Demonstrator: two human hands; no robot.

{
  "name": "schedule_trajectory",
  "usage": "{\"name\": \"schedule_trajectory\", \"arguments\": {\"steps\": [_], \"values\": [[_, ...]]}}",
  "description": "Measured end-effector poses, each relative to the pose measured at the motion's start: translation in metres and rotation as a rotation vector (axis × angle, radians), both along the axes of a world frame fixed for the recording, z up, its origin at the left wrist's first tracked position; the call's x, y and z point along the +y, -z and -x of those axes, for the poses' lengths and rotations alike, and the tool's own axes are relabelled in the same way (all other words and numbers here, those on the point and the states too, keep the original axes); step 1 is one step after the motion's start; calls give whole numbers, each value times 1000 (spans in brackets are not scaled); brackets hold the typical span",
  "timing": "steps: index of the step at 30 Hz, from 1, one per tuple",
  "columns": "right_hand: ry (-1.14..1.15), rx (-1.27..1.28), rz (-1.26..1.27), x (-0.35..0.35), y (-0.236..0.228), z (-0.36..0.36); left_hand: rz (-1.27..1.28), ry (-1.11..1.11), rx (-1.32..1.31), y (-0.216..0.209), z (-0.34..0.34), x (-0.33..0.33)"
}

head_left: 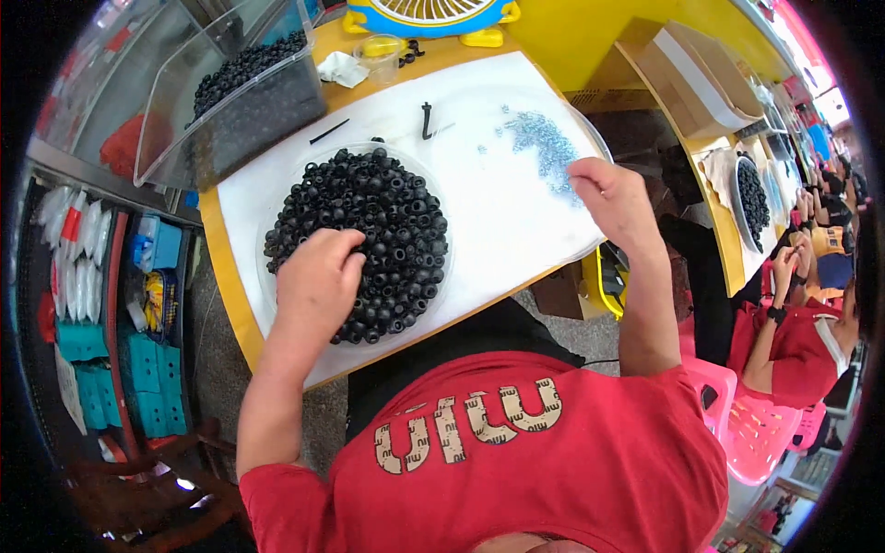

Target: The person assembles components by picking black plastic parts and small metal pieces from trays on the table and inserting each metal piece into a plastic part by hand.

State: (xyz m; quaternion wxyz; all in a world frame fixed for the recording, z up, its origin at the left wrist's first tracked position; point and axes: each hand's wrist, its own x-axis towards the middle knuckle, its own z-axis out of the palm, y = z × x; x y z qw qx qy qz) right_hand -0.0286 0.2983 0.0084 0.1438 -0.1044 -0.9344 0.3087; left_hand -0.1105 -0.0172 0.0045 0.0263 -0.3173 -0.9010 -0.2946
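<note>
Many small black round parts with holes [387, 217], like beads or caps, are heaped in a shallow clear round tray [450, 241] on the white table surface. My left hand [318, 281] rests over the left side of this heap, fingers curled and thumb close to the forefinger. Whatever lies between those fingertips is hidden. At the table's right edge, my right hand [619, 205] has its thumb and forefinger bent together beside a scatter of tiny bluish clear pieces [544, 147]. Anything held there is too small to make out.
A clear bin [267, 111] of black parts stands at the far left. Behind the tray lie a thin black strip [329, 131] and a black stick-like piece [427, 121]. A clear cup [380, 60] and a blue-yellow fan [429, 13] are at the back. Co-workers sit at right.
</note>
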Motion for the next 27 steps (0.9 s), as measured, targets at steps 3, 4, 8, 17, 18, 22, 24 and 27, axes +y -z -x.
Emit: {"name": "schedule_trajectory", "arguments": {"steps": [3,4,8,17,18,22,24,27], "values": [[-40,-111,-89,-2,8,4,107,15,45,6,-5,4],[-56,-109,-157,1,13,5,133,39,32,5,-4,4],[-14,-269,-441,1,31,17,195,21,48,6,-7,5],[-123,-110,-92,-2,15,1,37,-95,-56,3,-10,3],[-123,-111,-92,-4,15,2,37,-95,-56,1,-10,1],[-122,-110,-115,-14,20,13,-646,-224,-809,-1,-10,-8],[-88,-94,-151,-14,25,21,-848,-206,-936,-1,-13,-13],[-127,-70,-190,-13,29,33,-948,-247,-1047,-2,-22,-19]]}}
